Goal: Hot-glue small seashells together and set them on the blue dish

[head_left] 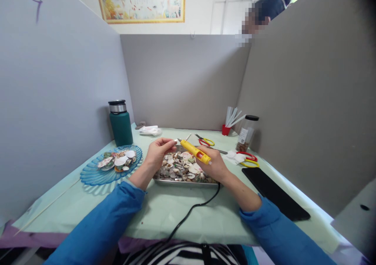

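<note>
Glue gun [190, 148] is pointing its nozzle [179, 140] leftward above the tray [188, 183], right hand [216, 165] gripping it. Left to right: thin stick [49, 206] is lying slantwise along the left of the table [152, 218]. Blue plate [91, 175] is holding a shell pile [120, 161]; green bottle [121, 128] is standing just behind. Grey lump [141, 125] and white packet [150, 130] are lying at the back. Left hand [157, 151] is pinching a tiny whitish bit [176, 141], thumb and fingers nearly together, right by the nozzle; can't tell if they're touching. Metal tray is sitting mid-table, holding mixed shells [182, 165]. Black cord [194, 208] is trailing from below the right hand to the near edge. Scissors [207, 141] are lying behind the tray. Right hand is curling round the gun, fingers mostly hidden. Red cup [225, 130] is holding white sticks [230, 117]; black-lidded jar [248, 132] is standing nearby. White tissue [233, 157] is lying beside second scissors [249, 160]. Black slab [274, 192] is lying flat near the right sleeve [276, 226]. Another person [270, 8] is showing above the right panel [308, 100].
</note>
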`<move>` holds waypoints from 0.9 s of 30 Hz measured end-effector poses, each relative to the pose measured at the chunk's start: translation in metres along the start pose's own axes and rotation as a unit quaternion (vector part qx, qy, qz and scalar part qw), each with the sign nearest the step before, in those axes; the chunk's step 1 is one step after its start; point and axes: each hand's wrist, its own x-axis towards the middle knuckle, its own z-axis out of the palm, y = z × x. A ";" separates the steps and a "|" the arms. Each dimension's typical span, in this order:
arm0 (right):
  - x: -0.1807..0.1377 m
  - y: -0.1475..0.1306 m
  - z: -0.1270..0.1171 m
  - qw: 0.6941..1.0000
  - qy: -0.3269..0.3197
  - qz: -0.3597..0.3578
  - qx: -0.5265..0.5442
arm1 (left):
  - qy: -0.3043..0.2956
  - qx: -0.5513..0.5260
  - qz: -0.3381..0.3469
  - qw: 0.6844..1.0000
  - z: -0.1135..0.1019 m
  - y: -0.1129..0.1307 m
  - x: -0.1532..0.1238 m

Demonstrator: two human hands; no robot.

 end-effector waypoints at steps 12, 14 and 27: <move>-0.001 -0.002 -0.001 0.997 -0.040 -0.030 -0.053 | -0.004 0.015 0.012 1.000 -0.002 -0.005 0.002; -0.001 -0.003 -0.002 0.997 -0.041 -0.034 -0.063 | -0.001 0.011 0.011 1.000 -0.002 -0.004 0.002; -0.001 -0.003 -0.004 0.996 -0.002 -0.035 -0.076 | 0.012 0.013 0.007 1.000 0.000 -0.001 0.000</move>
